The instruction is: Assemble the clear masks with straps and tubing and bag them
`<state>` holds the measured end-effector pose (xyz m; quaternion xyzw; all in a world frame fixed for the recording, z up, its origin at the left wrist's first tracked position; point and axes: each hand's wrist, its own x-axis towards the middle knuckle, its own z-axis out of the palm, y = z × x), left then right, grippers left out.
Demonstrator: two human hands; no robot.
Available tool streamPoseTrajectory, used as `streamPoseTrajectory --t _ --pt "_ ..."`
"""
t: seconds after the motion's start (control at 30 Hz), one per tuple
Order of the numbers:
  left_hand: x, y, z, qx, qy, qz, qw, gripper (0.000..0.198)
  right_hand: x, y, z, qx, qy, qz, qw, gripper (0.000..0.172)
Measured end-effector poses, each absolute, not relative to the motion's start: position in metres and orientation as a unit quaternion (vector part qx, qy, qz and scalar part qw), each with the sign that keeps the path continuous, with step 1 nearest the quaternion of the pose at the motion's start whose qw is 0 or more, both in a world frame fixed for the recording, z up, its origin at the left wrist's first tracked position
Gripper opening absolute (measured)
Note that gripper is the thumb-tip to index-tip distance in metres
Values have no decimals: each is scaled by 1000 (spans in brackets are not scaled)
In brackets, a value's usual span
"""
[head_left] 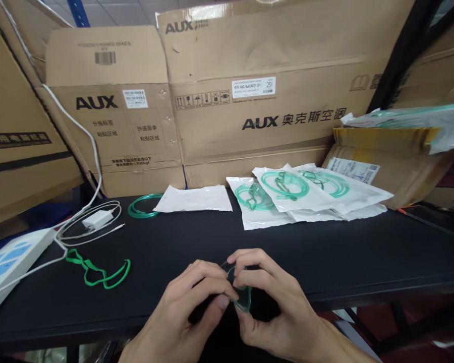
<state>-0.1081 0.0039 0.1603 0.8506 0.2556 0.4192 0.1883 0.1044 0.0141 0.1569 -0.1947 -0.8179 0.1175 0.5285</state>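
A clear, green-tinted plastic mask (243, 297) is held up between both hands near the front edge of the black table. My left hand (196, 302) pinches its left side, thumb and fingers pressed on the rim. From the other side, my right hand (270, 297) grips it with bent fingers above and the thumb below. Fingers cover much of the mask, so its full shape is hidden. A green elastic strap (105, 277) lies loose on the table to the left. Farther back, coiled green tubing (138, 207) rests beside a white packet (194, 198).
Several clear-fronted packets (287, 189) with green tubing are piled at the back right, by an open cardboard box (389, 156). A white power strip (18, 262), a charger (97, 220) and cables are at left. Large cartons (212, 121) stand along the back.
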Motion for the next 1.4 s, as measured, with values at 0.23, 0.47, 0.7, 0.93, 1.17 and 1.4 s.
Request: streamPoseTrajectory --t 0.23,0.47,0.7,0.93,1.17,1.4 --pt "-104 3 163 847 257 444 138 25 108 19 151 -217 -827 171 490 51" --pt "-104 6 161 823 250 503 88 6 110 17 159 -223 -828 218 466 52" --pt "-104 5 164 821 228 519 63 6 111 19 161 -219 -812 270 470 49" --pt "-103 3 164 816 242 522 61 17 111 18 159 -204 -804 266 491 39" --pt "-101 2 168 809 236 536 55 24 114 17 161 -199 -791 325 479 27" --pt "-100 3 168 812 217 538 61 29 115 18 170 -216 -748 446 442 11"
